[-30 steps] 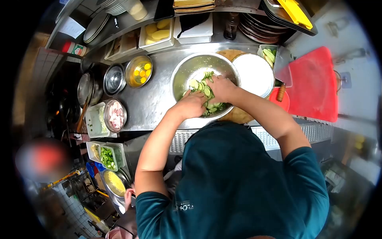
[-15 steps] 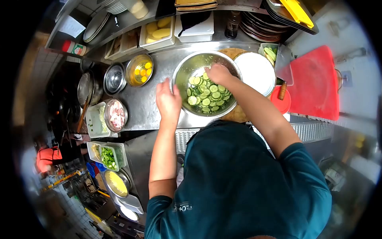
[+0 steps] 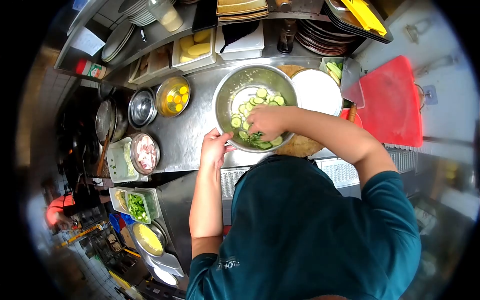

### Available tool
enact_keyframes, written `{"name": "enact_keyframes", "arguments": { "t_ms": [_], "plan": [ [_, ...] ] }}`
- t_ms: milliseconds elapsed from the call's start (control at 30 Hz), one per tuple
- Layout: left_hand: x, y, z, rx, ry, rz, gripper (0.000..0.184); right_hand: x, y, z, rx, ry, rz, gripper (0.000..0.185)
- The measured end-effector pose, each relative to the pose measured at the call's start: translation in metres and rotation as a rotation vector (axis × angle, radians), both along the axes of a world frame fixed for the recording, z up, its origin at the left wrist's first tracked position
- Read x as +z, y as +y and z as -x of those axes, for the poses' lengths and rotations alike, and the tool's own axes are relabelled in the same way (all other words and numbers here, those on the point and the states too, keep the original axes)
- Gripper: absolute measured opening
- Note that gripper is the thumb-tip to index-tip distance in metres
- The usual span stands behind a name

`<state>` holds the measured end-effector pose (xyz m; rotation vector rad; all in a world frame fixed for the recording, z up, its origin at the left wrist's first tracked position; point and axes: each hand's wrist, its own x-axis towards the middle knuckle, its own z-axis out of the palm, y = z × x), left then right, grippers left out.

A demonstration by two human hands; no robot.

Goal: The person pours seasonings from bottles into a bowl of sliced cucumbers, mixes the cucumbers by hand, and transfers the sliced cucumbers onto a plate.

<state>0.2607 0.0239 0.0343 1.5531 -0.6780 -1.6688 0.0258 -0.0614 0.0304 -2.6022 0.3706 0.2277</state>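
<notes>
A large steel mixing bowl [image 3: 232, 82] stands on the counter in front of me, with sliced cucumber [image 3: 261, 93] and some chopped greens inside. My left hand [image 3: 215, 148] grips the bowl's near left rim, thumb on the lip and fingers beneath. Reaching in from the right, my right hand [image 3: 268, 121] is down among the cucumber slices with its fingers curled into them; the fingertips are partly hidden. Part of a round wooden board [image 3: 300, 145] shows under the bowl's right side.
Left of the bowl stand a bowl of egg yolks [image 3: 173, 96], a steel bowl [image 3: 142, 108] and a bowl of raw meat [image 3: 145, 153]. A white round lid or board [image 3: 320, 92] and a red cutting board [image 3: 392, 102] are at right. Another person [image 3: 59, 207] works far left.
My left hand has moved from beside the bowl to its rim. My right hand has come from the bowl's far side toward the near side, and the slices have shifted. The bowl looks tilted.
</notes>
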Motion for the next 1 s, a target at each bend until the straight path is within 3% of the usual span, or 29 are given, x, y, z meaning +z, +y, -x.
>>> {"name": "enact_keyframes", "arguments": {
  "t_ms": [100, 200, 300, 400, 533, 567, 667, 700, 1000],
  "plan": [
    [0.025, 0.001, 0.019, 0.005, -0.055, 0.116, 0.021, 0.026, -0.002, 0.035, -0.089, -0.023, 0.207, 0.054],
    [0.025, -0.005, 0.035, 0.009, -0.065, 0.254, 0.019, 0.031, -0.006, 0.051, -0.504, -0.188, 0.459, 0.087],
    [0.034, -0.013, 0.059, 0.045, -0.025, 0.295, 0.016, 0.039, -0.012, 0.055, -0.701, 0.102, 0.364, 0.118],
    [0.035, -0.021, 0.089, 0.101, 0.013, 0.308, 0.015, 0.016, -0.026, 0.067, -0.818, 0.076, 0.319, 0.129],
    [0.025, -0.030, 0.116, 0.132, 0.037, 0.291, 0.013, 0.011, -0.039, 0.086, -0.845, 0.144, 0.284, 0.117],
    [0.021, -0.032, 0.120, 0.131, 0.025, 0.291, 0.013, 0.012, -0.038, 0.091, -0.851, 0.121, 0.351, 0.100],
    [0.021, -0.032, 0.132, 0.143, 0.066, 0.289, 0.014, 0.013, -0.038, 0.102, -0.857, 0.080, 0.310, 0.083],
    [0.024, -0.031, 0.135, 0.143, 0.056, 0.280, 0.015, 0.010, -0.037, 0.106, -0.872, 0.029, 0.343, 0.069],
    [0.020, -0.028, 0.164, 0.181, 0.009, 0.307, 0.017, -0.008, -0.025, 0.138, -0.899, -0.198, 0.363, 0.055]
  ]
}}
